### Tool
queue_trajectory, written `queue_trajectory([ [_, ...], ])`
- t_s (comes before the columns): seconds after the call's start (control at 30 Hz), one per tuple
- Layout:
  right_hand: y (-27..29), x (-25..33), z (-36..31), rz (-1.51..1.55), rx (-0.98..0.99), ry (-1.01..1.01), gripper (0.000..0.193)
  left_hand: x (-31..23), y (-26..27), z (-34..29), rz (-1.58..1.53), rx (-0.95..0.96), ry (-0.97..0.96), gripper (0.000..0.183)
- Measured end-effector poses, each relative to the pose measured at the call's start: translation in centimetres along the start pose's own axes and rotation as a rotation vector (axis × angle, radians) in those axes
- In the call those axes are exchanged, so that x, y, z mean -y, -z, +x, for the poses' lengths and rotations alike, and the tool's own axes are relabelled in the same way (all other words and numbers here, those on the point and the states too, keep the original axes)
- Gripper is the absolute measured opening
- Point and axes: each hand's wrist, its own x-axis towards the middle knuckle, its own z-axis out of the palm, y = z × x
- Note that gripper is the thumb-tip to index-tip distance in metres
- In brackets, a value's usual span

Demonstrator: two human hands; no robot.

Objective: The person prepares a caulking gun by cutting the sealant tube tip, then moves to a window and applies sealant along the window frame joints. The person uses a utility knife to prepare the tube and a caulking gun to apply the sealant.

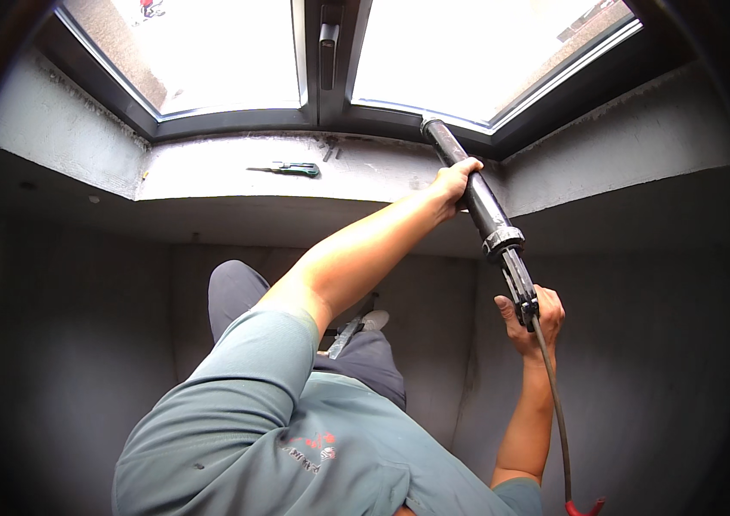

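Note:
A long black caulking gun (487, 205) slants across the right half of the view, its front end up against the lower edge of the dark window frame (382, 117). My left hand (458, 185) is wrapped round the barrel near its middle. At the rear, my right hand (537, 322) grips the handle, with the thumb toward the barrel side; the trigger is mostly hidden. The gun's thin metal rod (558, 400) runs back toward me and ends in a red hooked grip (584, 507).
On the pale windowsill (210, 176) lies a green utility knife (287, 168), beside small dark scraps (330, 153). A window handle (328, 47) stands on the middle post. Grey walls drop below the sill. A whitish object (373, 321) shows by my legs.

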Motion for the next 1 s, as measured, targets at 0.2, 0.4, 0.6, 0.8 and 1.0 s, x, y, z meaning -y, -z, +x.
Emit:
queue_trajectory([
  [0.2, -0.1, 0.1, -0.4, -0.014, -0.017, -0.046, 0.063, 0.7, -0.5, 1.0, 0.03, 0.019, 0.005, 0.039],
  [0.4, -0.3, -0.9, -1.2, -0.035, -0.035, -0.041, 0.064, 1.9, -1.4, 2.1, 0.044, 0.019, 0.016, 0.035],
  [0.6, -0.6, -1.6, -1.7, -0.03, 0.019, -0.064, 0.056, 2.6, -2.0, 2.7, 0.044, -0.011, -0.017, 0.035],
  [0.8, -0.9, -1.6, -1.9, -0.062, 0.017, -0.079, 0.055, 2.9, -2.1, 3.1, 0.065, 0.011, -0.003, 0.036],
  [1.0, -1.7, -2.6, -2.6, -0.082, -0.013, -0.089, 0.055, 4.0, -2.5, 4.2, 0.084, 0.039, 0.02, 0.036],
])
